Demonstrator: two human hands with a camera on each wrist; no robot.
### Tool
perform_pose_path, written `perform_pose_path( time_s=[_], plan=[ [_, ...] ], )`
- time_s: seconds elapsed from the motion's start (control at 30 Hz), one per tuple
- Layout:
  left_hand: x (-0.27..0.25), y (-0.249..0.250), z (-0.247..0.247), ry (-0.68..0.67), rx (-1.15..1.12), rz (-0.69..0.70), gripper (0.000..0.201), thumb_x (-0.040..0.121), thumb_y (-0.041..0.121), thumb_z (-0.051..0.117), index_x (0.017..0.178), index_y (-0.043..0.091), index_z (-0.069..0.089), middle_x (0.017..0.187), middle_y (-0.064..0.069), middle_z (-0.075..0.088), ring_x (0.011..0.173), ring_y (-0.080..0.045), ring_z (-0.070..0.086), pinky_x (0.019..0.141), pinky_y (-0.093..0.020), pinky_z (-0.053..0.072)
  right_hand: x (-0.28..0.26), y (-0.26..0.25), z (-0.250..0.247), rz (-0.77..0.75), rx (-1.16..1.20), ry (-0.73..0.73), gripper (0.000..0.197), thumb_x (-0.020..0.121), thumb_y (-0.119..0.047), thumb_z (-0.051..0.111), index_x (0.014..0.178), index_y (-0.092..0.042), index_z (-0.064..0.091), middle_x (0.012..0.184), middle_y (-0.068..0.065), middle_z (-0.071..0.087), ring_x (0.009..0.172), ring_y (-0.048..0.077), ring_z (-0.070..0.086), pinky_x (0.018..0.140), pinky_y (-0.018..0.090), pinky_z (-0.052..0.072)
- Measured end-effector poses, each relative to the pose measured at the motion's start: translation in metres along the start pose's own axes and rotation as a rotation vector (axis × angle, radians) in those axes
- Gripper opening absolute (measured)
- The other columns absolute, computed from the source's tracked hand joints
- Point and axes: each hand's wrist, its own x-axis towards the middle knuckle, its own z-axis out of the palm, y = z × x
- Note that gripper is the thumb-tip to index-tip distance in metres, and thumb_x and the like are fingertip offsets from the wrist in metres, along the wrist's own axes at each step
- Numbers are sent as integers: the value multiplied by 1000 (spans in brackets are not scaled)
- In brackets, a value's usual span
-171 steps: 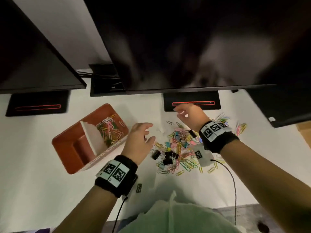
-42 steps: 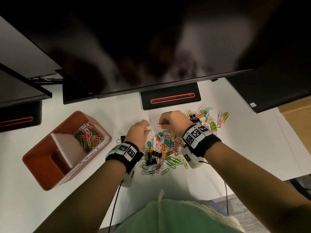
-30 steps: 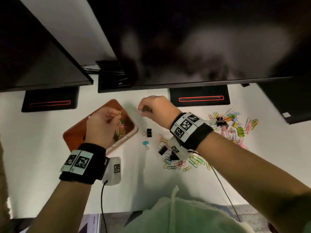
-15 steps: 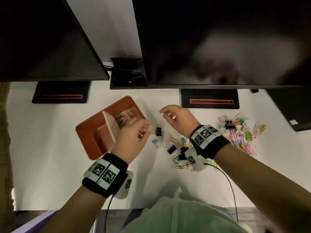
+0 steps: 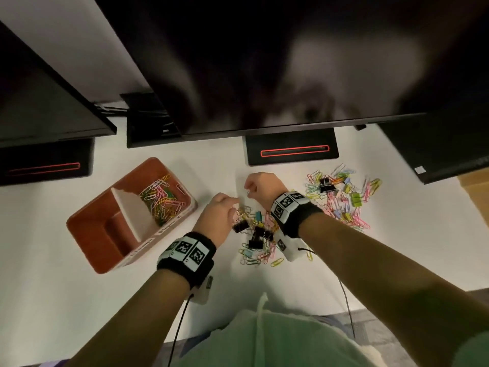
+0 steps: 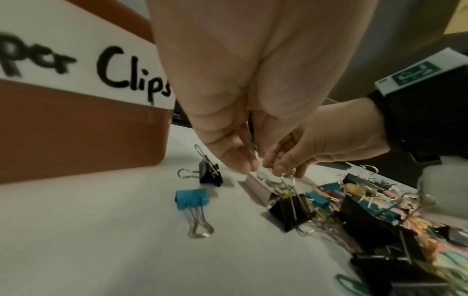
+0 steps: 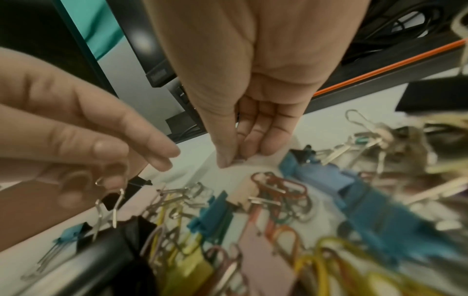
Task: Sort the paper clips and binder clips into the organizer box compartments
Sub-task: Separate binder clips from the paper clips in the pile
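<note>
Both hands are down in the near pile of clips (image 5: 258, 238). The left hand (image 5: 217, 218) pinches the wire handle of a black binder clip (image 6: 291, 210); the right hand (image 5: 262, 189) nips something small I can't make out. The organizer box (image 5: 87, 234) sits at nine o'clock, one compartment holding paper clips (image 5: 161, 200), the other bare. Plenty left: a second heap (image 5: 344, 200) waits at two o'clock. The box label (image 6: 83, 66) reads "...per Clips".
</note>
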Motion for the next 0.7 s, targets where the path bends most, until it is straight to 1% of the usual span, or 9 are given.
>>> perform_pose_path(
  time_s=[0.1,0.17,0.27,0.37,0.43,0.47,0.53,0.6,0.7],
  plan=[
    [2,-3,0,-49,46,-20,44,86,-3,46,127,12,51,123,-6,49,105,-21,54,100,-31,42,0,2,-2,-3,23,-32,17,85,-9,59,101,-10,64,105,9,66,99,25,60,85,30,47],
    [3,-2,2,-86,89,-14,46,83,-3,52,126,15,53,119,-4,48,102,-21,54,96,-30,44,-3,1,-3,-44,-1,-38,16,85,-13,58,100,-11,65,106,8,64,99,24,60,84,28,45],
    [7,-2,5,-50,101,-32,33,84,2,53,114,12,59,110,-6,50,95,-24,56,89,-34,47,-10,-1,-2,-98,-46,-79,24,84,-18,60,107,-11,62,111,8,57,101,22,56,86,27,43],
    [7,-5,3,5,85,-84,19,85,6,55,103,9,61,106,-8,53,88,-25,59,83,-34,49,-17,1,0,-116,-50,-104,33,84,-10,56,116,-10,58,119,10,53,109,23,52,93,28,43],
    [5,-4,-1,54,77,-130,16,84,6,56,100,8,60,103,-10,55,86,-25,59,80,-33,50,-20,1,0,-121,-54,-122,37,83,-7,54,120,-9,56,122,11,52,112,24,51,97,31,44],
    [3,-3,-3,83,71,-152,19,84,4,56,102,7,59,104,-11,55,88,-27,59,79,-34,49,-22,1,0,-121,-61,-131,38,83,-10,56,121,-9,55,122,11,52,112,25,51,98,33,44],
    [-1,0,-8,133,46,-171,33,83,1,55,115,9,54,111,-12,53,95,-28,58,84,-35,49,-24,-2,1,-113,-67,-133,40,82,-18,61,120,-8,55,120,10,52,111,25,52,96,34,45],
    [-9,2,-11,161,13,-154,41,83,2,57,123,12,50,115,-9,50,94,-24,56,87,-35,50,-24,-6,2,-99,-70,-121,41,81,-23,65,117,-8,55,117,9,53,108,25,52,93,33,45],
    [-18,7,-6,70,-15,-92,32,83,18,64,113,16,55,107,1,49,83,-17,56,80,-30,50,-21,-11,6,-77,-93,-105,32,80,-18,66,110,-10,57,113,9,57,103,25,55,87,32,45]
  ],
)
